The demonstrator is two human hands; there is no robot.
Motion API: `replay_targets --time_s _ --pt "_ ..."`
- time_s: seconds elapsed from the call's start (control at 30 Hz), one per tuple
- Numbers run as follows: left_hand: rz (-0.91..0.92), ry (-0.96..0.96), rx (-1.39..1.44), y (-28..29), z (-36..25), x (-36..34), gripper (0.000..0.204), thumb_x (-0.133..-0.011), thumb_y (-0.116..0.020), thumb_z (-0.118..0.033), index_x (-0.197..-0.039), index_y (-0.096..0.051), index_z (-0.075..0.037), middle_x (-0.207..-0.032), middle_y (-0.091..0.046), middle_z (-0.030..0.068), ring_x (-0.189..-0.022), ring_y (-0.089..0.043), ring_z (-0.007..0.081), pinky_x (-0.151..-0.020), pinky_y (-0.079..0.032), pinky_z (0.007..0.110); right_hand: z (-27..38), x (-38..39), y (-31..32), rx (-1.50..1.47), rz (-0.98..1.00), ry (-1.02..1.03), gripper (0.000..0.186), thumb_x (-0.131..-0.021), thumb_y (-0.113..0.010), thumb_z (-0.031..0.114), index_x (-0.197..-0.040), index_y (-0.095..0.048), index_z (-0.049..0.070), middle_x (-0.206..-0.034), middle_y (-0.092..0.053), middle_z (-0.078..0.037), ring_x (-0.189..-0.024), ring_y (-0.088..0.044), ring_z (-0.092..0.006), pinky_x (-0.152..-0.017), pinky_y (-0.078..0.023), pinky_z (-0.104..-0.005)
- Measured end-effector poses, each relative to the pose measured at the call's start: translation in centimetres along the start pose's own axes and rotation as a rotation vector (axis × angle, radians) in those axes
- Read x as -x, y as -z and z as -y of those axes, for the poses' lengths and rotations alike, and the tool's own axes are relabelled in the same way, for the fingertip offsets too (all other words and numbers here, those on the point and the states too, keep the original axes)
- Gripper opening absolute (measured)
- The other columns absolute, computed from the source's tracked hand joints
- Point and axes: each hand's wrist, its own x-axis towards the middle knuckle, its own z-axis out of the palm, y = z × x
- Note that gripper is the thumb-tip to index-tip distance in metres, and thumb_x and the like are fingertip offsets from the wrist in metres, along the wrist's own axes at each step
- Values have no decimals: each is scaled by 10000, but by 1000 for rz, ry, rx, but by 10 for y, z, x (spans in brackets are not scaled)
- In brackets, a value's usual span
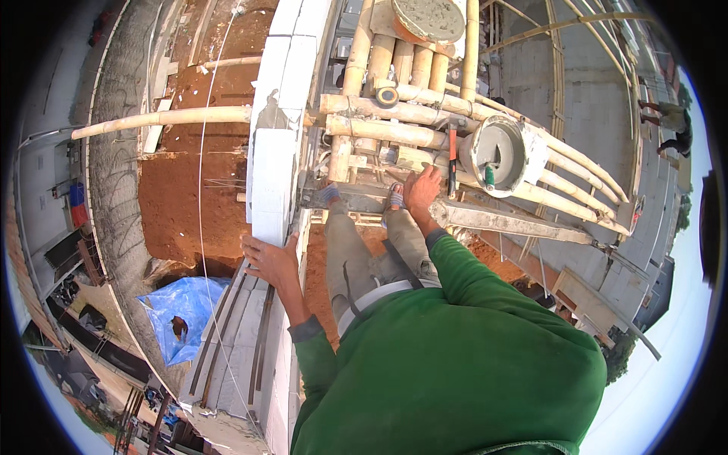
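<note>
Left hand (271, 260): open palm pressed on white rectangular lightweight concrete block (274, 182), grasping nothing. Right hand (421, 191): released, resting on pale bamboo scaffold pole (425, 163); orange-handled hammer (452, 161) at its 2 o'clock.

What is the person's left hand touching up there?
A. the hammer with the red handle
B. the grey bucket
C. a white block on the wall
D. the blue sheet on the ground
C: the left hand rests against the lower end of the white block on top of the wall, while the right hand lies on the bamboo scaffold.
</note>
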Motion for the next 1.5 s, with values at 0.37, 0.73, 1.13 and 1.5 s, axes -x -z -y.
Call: replay_targets --time_s 0.37,0.73,1.13,1.5 --pt "-141 -100 290 14 -3 -36 936 -921 -749 -513 -1614 -391 5 -1632 -398 312 -1512 -409 443 -1231 -355 538 -143 -64 -30 39 141 -147 564 -883 -705 301 -1319 -490 14 -1198 -670 -265 -1117 -668 -472 -951 -524 -576" --pt "-276 -35 737 17 12 -44 580 -966 -745 -224 -1411 -580 109 -1434 -582 344 -1296 -598 487 -1108 -485 504 -109 -49 -7 -421 136 -53 342 -933 -596 270 -1167 -669 31 -925 -727 -240 -849 -715 -413 -789 -536 -533" --pt "-228 -454 581 -34 7 77 539 -964 -691 -145 -1433 -533 71 -1463 -538 288 -1336 -543 453 -1105 -445 548 11 55 103 -1164 923 -382 225 -998 -586 229 -897 -639 36 -618 -510 11 -435 -458 -113 -380 -341 -299" --pt "334 131 569 -170 39 1 893 -913 -728 -340 -1554 -283 94 -1279 -675 334 -1177 -676 476 -993 -547 551 29 76 146 -794 1119 -421 192 -995 -631 223 -890 -557 81 -603 -444 28 -407 -404 -100 -330 -333 -301"
